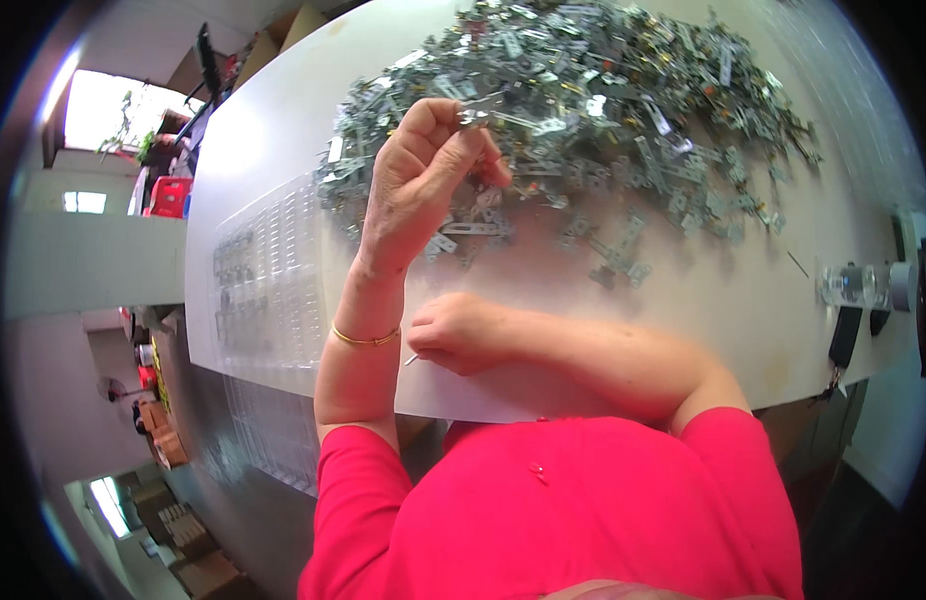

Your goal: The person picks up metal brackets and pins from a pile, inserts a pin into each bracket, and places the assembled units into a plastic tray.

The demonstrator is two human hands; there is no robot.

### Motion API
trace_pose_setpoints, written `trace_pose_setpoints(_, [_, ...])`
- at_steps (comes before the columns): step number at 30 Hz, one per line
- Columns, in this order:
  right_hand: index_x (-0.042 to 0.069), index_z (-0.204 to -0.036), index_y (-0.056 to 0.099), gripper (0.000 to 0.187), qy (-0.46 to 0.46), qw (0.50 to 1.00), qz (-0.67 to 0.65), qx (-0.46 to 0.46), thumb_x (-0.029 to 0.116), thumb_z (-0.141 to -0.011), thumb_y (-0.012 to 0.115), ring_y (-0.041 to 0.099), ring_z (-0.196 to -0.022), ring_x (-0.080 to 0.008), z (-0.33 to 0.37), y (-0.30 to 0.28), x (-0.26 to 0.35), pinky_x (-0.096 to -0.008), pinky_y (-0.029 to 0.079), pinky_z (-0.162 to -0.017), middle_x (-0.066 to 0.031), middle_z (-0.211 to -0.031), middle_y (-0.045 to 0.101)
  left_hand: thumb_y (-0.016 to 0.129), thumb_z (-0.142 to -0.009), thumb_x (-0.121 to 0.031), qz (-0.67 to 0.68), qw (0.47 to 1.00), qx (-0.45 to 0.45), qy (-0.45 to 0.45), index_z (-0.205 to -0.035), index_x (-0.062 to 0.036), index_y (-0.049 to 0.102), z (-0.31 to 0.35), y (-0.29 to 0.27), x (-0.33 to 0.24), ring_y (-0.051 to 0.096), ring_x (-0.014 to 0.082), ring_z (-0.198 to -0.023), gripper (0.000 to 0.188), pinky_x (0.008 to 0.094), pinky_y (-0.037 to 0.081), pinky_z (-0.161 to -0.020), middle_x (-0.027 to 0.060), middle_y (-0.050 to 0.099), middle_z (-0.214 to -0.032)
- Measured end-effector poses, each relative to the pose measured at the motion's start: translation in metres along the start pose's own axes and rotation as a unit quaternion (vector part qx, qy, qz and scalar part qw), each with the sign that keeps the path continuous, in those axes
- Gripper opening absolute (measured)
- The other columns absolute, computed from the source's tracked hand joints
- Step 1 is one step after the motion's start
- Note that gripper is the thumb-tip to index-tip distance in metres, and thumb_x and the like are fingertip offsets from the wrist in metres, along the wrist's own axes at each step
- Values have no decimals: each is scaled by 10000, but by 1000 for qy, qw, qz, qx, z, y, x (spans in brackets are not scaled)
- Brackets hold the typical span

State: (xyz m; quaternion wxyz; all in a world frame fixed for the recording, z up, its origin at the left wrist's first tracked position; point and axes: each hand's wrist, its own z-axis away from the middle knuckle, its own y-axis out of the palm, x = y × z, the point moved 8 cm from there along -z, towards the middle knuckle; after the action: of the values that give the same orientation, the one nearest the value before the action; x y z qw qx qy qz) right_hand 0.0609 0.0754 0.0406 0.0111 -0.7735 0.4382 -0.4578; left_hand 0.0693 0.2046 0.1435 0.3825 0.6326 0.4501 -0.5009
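My left hand (418,185) is raised at the near left side of a large heap of small silvery metal pieces (583,110). Its thumb and fingers pinch a small flat metal piece (481,107), seen against the heap and hard to separate from it. Below it, close to the table's front edge, my right hand (463,335) is closed, knuckles up. A thin, pale, rod-like tip (412,360) sticks out from under its fingers; the rest is hidden. Several loose flat pieces with holes (618,255) lie between the heap and my right forearm.
A clear plastic tray (273,270) with rows of small compartments lies at the left, some holding parts; clear plastic (273,430) hangs past the edge below. A clear bottle (851,285) and a black case-like object (844,336) are at the right. The white table (273,120) curves around.
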Motion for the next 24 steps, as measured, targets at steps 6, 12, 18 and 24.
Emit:
trace_pose_setpoints(6, [39,-914,643,92,139,977,-141,81,118,-868,656,630,-711,-315,0,-32,-9,-426,518,-665,-134,-807,639,609,-1024,-151,145,982,-110,-45,-1018,-57,606,26,-69,33,612,129,-609,95,239,470,-532,56,664,-810])
trace_pose_setpoints(12, [43,-1016,647,78,258,912,-274,-162,109,-1005,607,567,-650,-89,-6,-79,-17,-262,470,-597,-14,-745,601,562,-1033,-166,166,972,-155,-66,-1039,-67,607,56,-90,61,563,95,-581,109,209,395,-474,48,654,-832])
trace_pose_setpoints(18, [30,-1076,621,120,281,877,-212,-327,142,-1045,589,532,-607,-29,-8,-110,-17,-201,425,-538,26,-712,592,567,-1028,-139,99,974,-188,-80,-1034,-26,573,74,-82,71,528,41,-592,114,198,425,-517,12,628,-795])
trace_pose_setpoints(24, [28,-1070,624,122,299,879,-163,-334,144,-1037,605,528,-586,-30,-5,-114,-18,-207,423,-519,31,-700,588,573,-1030,-99,28,981,-180,-70,-1066,-21,578,75,-76,71,505,41,-579,86,194,403,-506,13,637,-806])
